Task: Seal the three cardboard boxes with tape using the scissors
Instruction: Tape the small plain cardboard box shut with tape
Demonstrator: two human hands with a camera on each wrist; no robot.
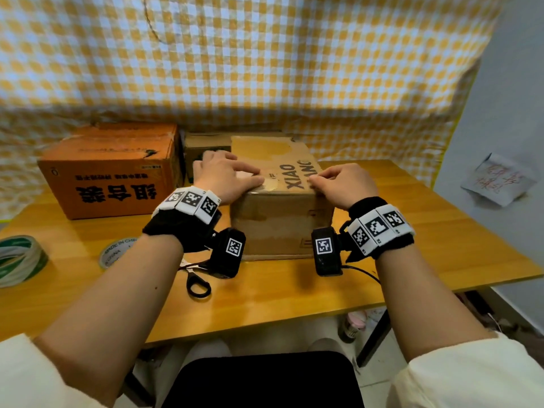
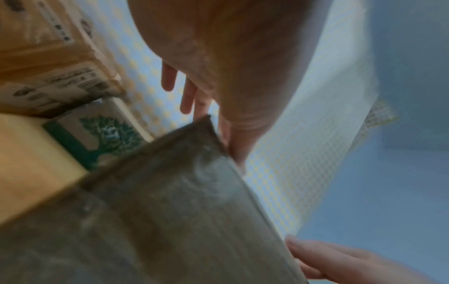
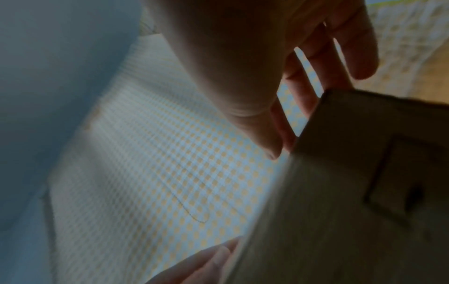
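A brown cardboard box (image 1: 282, 219) printed "XIAO" stands mid-table, flaps down. My left hand (image 1: 226, 178) lies flat on its top near the front left edge, fingers straight and pointing right. My right hand (image 1: 338, 184) touches the top at the front right with its fingertips, fingers slightly bent. A glossy strip of tape (image 1: 272, 184) lies between them. The left wrist view shows my left hand (image 2: 218, 57) over the box (image 2: 170, 211). The right wrist view shows my right hand (image 3: 243, 57) at the box's corner (image 3: 352, 192). Black-handled scissors (image 1: 197, 282) lie under my left wrist.
An orange box (image 1: 112, 172) stands at the back left, with a smaller brown box (image 1: 206, 147) behind the middle one. Two tape rolls lie on the wooden table (image 1: 294, 293): a green-and-white roll (image 1: 17, 260) at the left edge and another roll (image 1: 116, 250) by my left forearm. Checked cloth hangs behind.
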